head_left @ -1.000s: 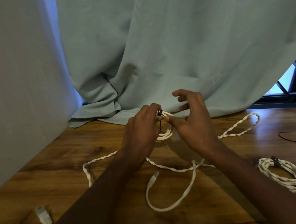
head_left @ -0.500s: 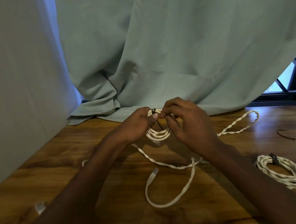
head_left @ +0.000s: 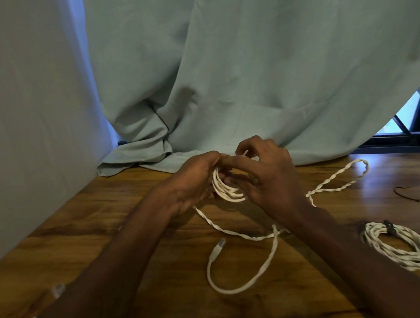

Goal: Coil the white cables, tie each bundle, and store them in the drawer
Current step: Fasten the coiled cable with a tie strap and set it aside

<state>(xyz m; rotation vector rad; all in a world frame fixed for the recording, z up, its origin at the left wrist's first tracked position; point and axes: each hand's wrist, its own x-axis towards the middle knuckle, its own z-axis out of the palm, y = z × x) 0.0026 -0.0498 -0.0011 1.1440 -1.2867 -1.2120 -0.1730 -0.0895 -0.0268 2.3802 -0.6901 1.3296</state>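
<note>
The coil (head_left: 228, 186) of white cable was held just above the bench (head_left: 109, 223), near its far edge, between both hands. The left hand (head_left: 193, 181) gripped its left side, fingers closed over the loops; the right hand (head_left: 265, 175) had its fingers curled round the coil's top and right side. From the coil a loose twisted tail (head_left: 241, 231) ran down across the bench to a plug (head_left: 218, 248), and another stretch looped off to the right. A tied bundle (head_left: 405, 248), with a dark tie round it, lay well apart on the right. A spare tie (head_left: 406, 193) lay beyond it. A curtain (head_left: 243, 58) hung behind, its hem resting on the bench.
</note>
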